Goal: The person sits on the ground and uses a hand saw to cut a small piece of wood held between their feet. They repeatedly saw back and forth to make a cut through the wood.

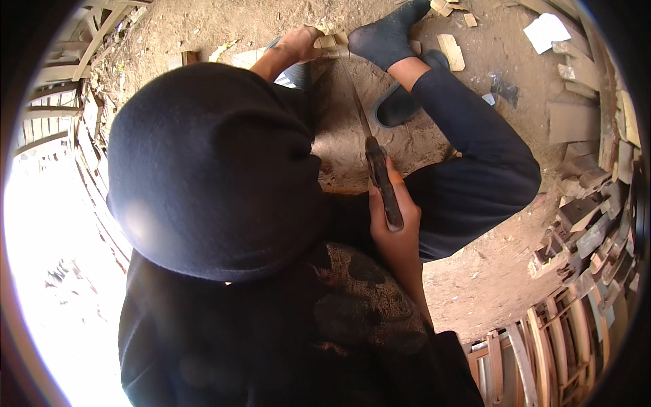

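My right hand (399, 207) is wrapped around the dark, worn handle of a hand saw (382, 178). Its narrow blade points away from me, the tip end reaching a small strip of light wood (330, 41). At the far end, my left hand (302, 45) grips this strip near the ground, its fingers partly hidden. My right foot, in a dark sock (376, 39), rests against the strip's right end. Whether the blade's teeth touch the wood is too small to tell. A large dark rounded shape, apparently my raised left knee (210, 163), covers much of the left side.
A black slipper (400, 104) lies beneath my right leg. Wood offcuts (451, 52) and a white sheet (546, 32) are on the dirt floor (475, 292). Stacked wood pieces (590, 224) line the right side; curved slats (536, 346) stand at the lower right.
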Motion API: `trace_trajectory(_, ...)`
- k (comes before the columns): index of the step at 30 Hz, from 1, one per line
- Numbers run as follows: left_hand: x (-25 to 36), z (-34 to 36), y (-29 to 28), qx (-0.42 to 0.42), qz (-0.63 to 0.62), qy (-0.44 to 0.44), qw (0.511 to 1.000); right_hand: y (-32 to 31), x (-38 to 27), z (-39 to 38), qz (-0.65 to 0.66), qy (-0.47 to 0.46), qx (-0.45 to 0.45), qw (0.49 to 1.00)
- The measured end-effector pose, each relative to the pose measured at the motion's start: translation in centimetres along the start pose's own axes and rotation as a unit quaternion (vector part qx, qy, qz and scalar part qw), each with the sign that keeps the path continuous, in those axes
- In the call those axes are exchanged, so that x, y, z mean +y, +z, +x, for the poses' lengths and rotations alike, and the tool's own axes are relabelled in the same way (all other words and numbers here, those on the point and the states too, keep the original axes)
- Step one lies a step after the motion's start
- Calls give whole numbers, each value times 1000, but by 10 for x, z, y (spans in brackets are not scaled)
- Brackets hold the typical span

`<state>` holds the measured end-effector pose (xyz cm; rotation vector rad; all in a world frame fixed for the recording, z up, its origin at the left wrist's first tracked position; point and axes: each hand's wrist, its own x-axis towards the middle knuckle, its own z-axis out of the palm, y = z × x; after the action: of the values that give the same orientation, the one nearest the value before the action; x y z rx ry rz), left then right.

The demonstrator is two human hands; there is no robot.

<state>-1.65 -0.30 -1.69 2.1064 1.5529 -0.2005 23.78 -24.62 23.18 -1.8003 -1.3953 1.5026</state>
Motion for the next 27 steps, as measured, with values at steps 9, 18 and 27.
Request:
trace_trajectory(9,-2,0,0,19,-41,28,999,4,-15,7,-23,60,-4,998)
trace_trajectory(18,-1,3,-4,3,-35,-8,999,1,-1,3,-6,-29,28,999)
trace_trajectory(27,12,-4,-25,-28,-66,-36,997,-12,-5,-12,24,-3,17,1000)
